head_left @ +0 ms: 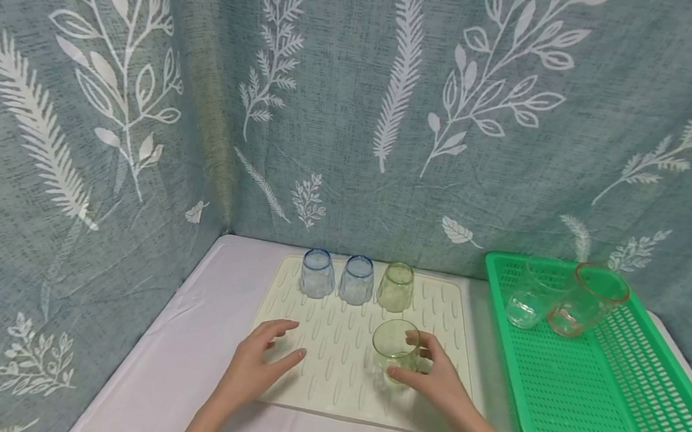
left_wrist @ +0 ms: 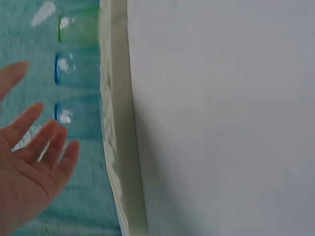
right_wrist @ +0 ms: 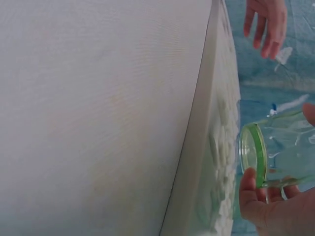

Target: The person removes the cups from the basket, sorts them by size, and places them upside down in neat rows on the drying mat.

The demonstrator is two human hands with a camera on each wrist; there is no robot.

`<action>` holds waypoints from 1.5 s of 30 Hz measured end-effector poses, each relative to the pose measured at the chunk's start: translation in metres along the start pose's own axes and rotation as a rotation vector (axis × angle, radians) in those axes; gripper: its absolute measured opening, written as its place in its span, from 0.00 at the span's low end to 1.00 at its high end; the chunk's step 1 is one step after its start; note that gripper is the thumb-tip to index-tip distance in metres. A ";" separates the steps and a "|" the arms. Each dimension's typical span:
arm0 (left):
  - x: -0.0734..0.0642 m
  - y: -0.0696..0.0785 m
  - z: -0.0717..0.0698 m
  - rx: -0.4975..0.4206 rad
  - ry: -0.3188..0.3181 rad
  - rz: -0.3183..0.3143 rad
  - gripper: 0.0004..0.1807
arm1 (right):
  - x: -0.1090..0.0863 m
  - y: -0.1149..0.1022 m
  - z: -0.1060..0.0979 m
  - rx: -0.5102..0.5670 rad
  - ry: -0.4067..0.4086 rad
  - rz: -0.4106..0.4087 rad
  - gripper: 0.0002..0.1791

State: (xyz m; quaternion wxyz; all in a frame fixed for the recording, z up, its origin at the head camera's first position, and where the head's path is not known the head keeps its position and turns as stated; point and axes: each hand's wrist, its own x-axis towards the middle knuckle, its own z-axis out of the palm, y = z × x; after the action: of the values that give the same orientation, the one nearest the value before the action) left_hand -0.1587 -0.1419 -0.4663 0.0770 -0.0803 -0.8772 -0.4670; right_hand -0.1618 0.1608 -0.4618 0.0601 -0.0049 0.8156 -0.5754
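My right hand [head_left: 433, 373] holds a clear green-tinted glass [head_left: 394, 351] over the front right of the cream ribbed mat [head_left: 327, 397], its wide mouth facing up. In the right wrist view the fingers and thumb are around the glass, near its thick green base [right_wrist: 260, 156]. My left hand [head_left: 261, 358] hovers over the mat's left front part, fingers spread and nothing in them. Along the mat's back edge stand two blue-tinted glasses [head_left: 317, 276] and a green-tinted glass [head_left: 397, 288], narrower ends up.
A green plastic basket [head_left: 580, 402] sits to the right of the mat. At its far end are a clear glass [head_left: 530, 302] and a red-rimmed glass [head_left: 586, 305]. A patterned blue-green curtain [head_left: 345, 103] hangs behind the white-covered table [head_left: 181, 339].
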 end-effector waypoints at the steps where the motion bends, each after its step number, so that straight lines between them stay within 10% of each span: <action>1: 0.000 0.003 0.003 -0.033 -0.002 -0.002 0.25 | 0.000 -0.001 0.001 0.006 -0.003 -0.007 0.37; 14: 0.005 0.038 0.027 -0.286 -0.164 0.011 0.30 | 0.003 -0.010 0.012 -0.170 0.010 -0.183 0.41; 35: 0.006 0.049 0.052 -0.270 -0.246 0.046 0.36 | -0.008 -0.017 0.022 -0.509 -0.025 -0.564 0.41; 45: 0.004 0.051 0.052 -0.338 -0.238 0.011 0.33 | -0.010 -0.013 0.021 -0.508 -0.020 -0.569 0.43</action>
State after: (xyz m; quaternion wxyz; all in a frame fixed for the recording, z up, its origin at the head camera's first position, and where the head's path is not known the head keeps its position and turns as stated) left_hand -0.1552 -0.0701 -0.4534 -0.0394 -0.1513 -0.7889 -0.5943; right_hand -0.1508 0.1370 -0.4555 -0.0974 -0.2514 0.8976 -0.3487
